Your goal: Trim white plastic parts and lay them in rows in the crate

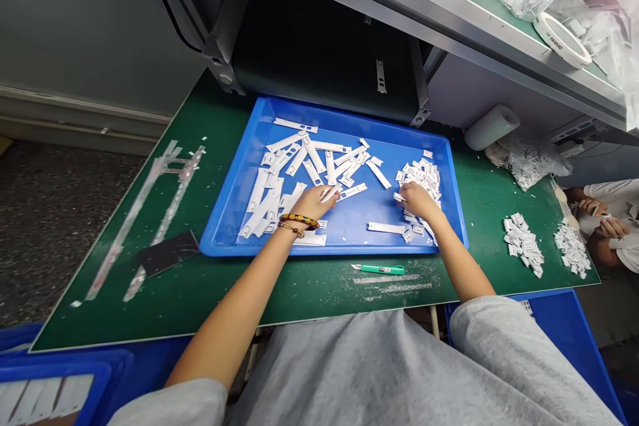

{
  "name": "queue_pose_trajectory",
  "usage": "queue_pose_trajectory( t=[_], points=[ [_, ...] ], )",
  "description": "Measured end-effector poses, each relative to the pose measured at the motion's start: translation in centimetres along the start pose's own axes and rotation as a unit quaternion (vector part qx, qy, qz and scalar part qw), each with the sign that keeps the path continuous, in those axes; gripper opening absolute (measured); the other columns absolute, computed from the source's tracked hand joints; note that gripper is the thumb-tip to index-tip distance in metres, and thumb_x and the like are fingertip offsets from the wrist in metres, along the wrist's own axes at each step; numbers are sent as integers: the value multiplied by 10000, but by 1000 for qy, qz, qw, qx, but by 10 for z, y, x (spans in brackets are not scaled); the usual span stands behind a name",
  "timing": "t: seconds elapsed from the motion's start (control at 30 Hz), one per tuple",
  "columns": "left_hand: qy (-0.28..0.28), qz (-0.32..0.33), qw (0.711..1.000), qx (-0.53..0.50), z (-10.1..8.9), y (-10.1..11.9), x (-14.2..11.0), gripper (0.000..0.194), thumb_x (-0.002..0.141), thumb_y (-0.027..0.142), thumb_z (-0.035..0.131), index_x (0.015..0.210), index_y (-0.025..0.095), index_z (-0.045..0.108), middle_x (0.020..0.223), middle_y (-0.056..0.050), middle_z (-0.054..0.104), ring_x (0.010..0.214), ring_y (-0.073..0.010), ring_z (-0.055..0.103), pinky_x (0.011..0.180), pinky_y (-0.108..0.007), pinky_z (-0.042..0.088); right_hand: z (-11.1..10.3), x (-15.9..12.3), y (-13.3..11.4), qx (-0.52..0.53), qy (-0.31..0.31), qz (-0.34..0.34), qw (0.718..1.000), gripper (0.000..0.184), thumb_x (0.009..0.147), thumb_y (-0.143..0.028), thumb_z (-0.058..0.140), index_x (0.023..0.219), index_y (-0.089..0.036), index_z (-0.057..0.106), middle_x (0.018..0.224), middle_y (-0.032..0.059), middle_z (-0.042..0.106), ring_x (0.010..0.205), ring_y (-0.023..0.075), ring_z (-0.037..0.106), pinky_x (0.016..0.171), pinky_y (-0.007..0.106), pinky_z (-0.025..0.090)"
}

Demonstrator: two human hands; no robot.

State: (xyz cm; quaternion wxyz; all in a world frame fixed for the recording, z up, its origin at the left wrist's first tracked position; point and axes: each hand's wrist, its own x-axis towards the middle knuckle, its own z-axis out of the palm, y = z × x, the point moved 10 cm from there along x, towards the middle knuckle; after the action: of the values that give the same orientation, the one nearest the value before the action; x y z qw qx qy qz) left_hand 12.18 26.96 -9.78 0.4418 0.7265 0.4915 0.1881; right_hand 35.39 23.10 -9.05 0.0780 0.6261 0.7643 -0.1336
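Note:
A shallow blue plastic tray [319, 250] lies on the green mat, holding long white strips [259, 196] scattered across its left half. My left hand [310, 204], with beaded bracelets on the wrist, pinches a short white strip [330, 193] at its fingertips above the tray's middle. My right hand [419, 201] rests at the edge of a heap of small white pieces [422, 176] in the tray's right part. Its fingers seem to hold one small white piece [398, 197].
A green craft knife [379, 269] lies in front of the tray. Stripped white frames [150, 213] and a black pad [168, 253] sit left. Right are white piles [523, 244], a bag [529, 163], and a co-worker's hands [596, 213]. A shelf [449, 33] overhangs the mat.

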Motion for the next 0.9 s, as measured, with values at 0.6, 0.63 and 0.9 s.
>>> queue_pose_trajectory(
  t=[0.6,0.63,0.9],
  points=[
    [8,-6,1000,-16,-5,2,-3,355,815,504,462,690,208,611,689,-47,696,715,-235,636,694,-309,470,-30,81,-10,-16,81,11,997,428,845,-22,419,1237,-87,577,1380,194,503,1284,296,438,1087,434,310],
    [8,-6,1000,-20,-5,2,-3,340,812,491,466,697,208,614,690,-47,696,727,-237,638,700,-310,471,-32,84,-5,-19,85,25,996,403,853,-25,401,1204,-63,596,1331,224,533,1257,320,458,1075,465,311],
    [3,-16,998,-69,-5,0,-4,343,806,482,472,722,194,639,651,-34,663,595,-196,590,613,-299,468,-25,96,-50,-13,52,-88,995,536,833,-18,433,1330,-198,523,1476,45,453,1327,197,400,1104,311,300]
  ],
)
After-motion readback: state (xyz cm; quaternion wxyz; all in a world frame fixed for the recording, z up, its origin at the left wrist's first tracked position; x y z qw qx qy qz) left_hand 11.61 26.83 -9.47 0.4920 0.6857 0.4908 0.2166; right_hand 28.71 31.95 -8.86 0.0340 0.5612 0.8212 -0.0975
